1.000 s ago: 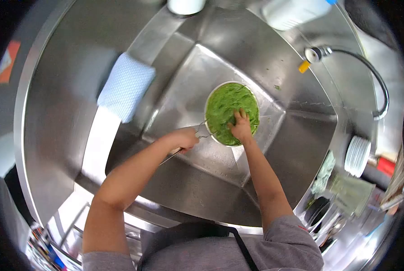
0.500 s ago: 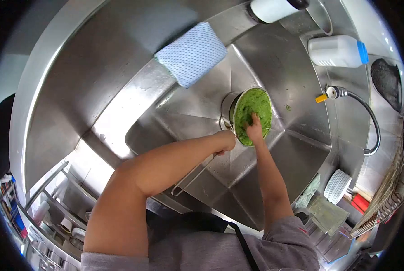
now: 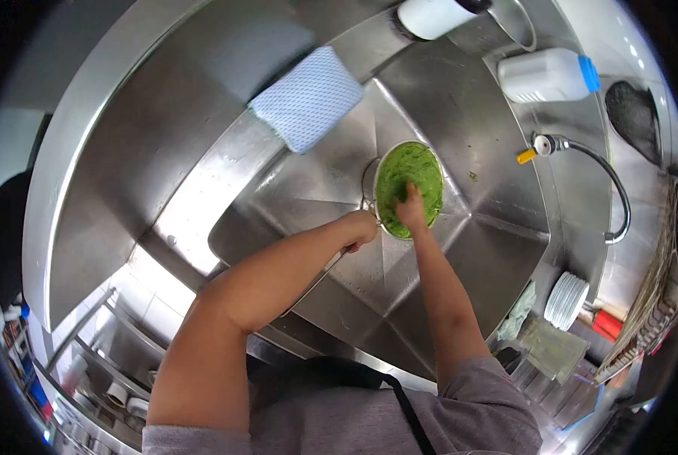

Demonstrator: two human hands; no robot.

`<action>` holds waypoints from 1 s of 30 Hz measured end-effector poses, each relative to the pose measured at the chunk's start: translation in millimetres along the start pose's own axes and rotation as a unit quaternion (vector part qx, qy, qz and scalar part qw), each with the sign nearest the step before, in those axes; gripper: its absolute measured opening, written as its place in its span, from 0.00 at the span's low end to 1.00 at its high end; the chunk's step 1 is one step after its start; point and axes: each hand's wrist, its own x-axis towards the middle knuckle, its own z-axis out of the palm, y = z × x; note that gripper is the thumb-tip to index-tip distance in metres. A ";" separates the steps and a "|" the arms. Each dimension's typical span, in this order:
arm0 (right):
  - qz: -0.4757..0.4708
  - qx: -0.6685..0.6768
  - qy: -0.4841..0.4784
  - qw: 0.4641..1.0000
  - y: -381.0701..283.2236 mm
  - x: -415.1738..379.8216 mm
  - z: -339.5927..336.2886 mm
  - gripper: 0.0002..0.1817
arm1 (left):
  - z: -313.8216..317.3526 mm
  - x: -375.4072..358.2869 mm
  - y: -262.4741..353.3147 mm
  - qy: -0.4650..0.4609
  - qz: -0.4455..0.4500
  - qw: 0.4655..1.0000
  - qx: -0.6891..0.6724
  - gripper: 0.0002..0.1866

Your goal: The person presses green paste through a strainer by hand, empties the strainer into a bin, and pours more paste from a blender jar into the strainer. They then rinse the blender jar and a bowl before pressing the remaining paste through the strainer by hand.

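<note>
A round strainer point(image 3: 378, 176) full of wet green mash point(image 3: 418, 163) sits in the steel sink, and what lies beneath it is mostly hidden. My left hand point(image 3: 361, 229) is closed around the strainer's long wire handle point(image 3: 316, 283), close to the rim. Inside the bowl, my right hand point(image 3: 411, 211) presses into the mash. Its fingers look stretched out, with the tips partly sunk in the green. A thin metal loop point(image 3: 364, 182) shows at the strainer's left side.
Around the steel sink point(image 3: 498, 182) are a blue-white patterned sponge point(image 3: 308, 98), a white jug with a blue cap point(image 3: 547, 76) and a tap with a yellow lever point(image 3: 544, 145). Stacked white plates point(image 3: 566, 301) and a green cloth point(image 3: 517, 312) lie at the lower right.
The strainer now covers more of the metal vessel that showed at its left. Its handle has swung, and my right hand has shifted within the mash. The whole view has moved slightly.
</note>
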 end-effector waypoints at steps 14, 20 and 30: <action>0.078 -0.009 -0.017 0.997 -44.1 -14.7 -47.2 0.30 | -6.5 -16.9 -25.7 -0.014 -0.051 0.950 -0.307 0.09; 0.010 0.006 -0.003 1.000 -42.0 -23.3 -29.5 0.27 | -13.0 -34.2 -4.0 0.017 -0.086 0.960 -0.266 0.10; 0.080 0.018 0.003 0.997 -26.9 -19.5 -42.2 0.27 | -15.8 -36.7 -3.1 -0.002 -0.076 0.955 -0.288 0.14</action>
